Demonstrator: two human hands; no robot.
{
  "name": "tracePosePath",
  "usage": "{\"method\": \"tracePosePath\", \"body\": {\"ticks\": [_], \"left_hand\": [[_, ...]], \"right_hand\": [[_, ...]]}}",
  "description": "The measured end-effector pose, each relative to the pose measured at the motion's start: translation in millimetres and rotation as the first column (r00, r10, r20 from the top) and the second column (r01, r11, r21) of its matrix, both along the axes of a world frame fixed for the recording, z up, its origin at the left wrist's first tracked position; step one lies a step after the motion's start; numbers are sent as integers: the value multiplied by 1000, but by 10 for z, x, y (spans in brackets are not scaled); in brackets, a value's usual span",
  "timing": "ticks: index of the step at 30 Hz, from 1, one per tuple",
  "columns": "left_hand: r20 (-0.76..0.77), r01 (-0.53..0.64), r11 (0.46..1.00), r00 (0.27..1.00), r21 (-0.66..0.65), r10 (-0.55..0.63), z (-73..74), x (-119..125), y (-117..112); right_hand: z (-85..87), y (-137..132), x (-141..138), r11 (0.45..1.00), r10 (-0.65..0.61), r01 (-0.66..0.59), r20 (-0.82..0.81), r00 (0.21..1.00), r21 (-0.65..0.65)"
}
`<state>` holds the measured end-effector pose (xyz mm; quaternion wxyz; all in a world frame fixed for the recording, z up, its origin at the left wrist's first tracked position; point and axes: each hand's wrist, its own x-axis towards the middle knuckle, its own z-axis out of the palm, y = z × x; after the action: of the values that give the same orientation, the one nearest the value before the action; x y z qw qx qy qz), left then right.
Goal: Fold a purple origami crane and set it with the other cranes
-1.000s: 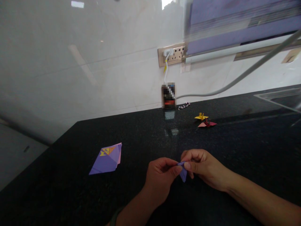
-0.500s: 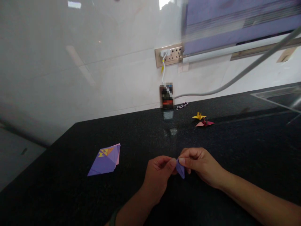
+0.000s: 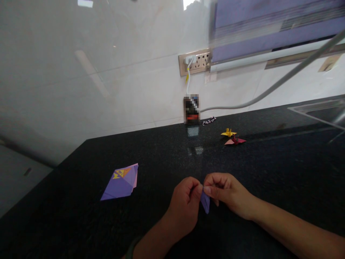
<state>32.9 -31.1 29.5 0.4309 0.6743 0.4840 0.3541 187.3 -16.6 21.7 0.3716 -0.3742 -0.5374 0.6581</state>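
Note:
A small folded piece of purple origami paper (image 3: 205, 203) is pinched between my two hands, its pointed end hanging down toward me. My left hand (image 3: 186, 201) grips its upper part from the left, thumb against the curled fingers. From the right, thumb and forefinger of my right hand (image 3: 225, 192) close on the same upper part. The fingertips of both hands almost meet and hide the top of the paper. To the left, a stack of purple and pink paper (image 3: 118, 187) with a yellow and orange pattern lies flat on the black countertop (image 3: 151, 158).
A yellow paper crane (image 3: 228, 133) and a red and pink paper crane (image 3: 235, 141) sit toward the back right. Behind them are a beaded strand (image 3: 209, 121) and a blurred-out device (image 3: 192, 109) against the wall. A sink edge (image 3: 309, 115) shows at far right.
Both hands have shifted slightly, and the left hand has turned a little. The purple paper now hangs a bit lower and more upright. The stack and the cranes have stayed put.

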Motion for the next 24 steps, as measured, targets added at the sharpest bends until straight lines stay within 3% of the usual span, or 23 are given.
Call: {"method": "tracePosePath", "body": {"ticks": [3,6,10,17,22,24], "left_hand": [[155,8,989,988,-151,16,16,29,4],[327,120,935,945,-333,-5,11,69,-8],[378,206,876,925,-436,-30,-9,103,-36],[242,136,926,969,-352,-50,13,113,-57],[125,153,953,984,-261,-124,22,90,-99],[87,179,959,983,-219,-164,42,84,-110]], "right_hand": [[-17,-6,-4,995,-100,100,-21,995,-9],[-32,8,13,990,-142,143,-69,987,10],[-30,22,35,991,-126,130,-114,985,26],[8,-42,-34,1000,-12,9,-161,987,-16],[27,-90,-44,996,-88,87,-201,976,-16],[21,-93,-39,992,-113,97,-219,969,-86]]}}
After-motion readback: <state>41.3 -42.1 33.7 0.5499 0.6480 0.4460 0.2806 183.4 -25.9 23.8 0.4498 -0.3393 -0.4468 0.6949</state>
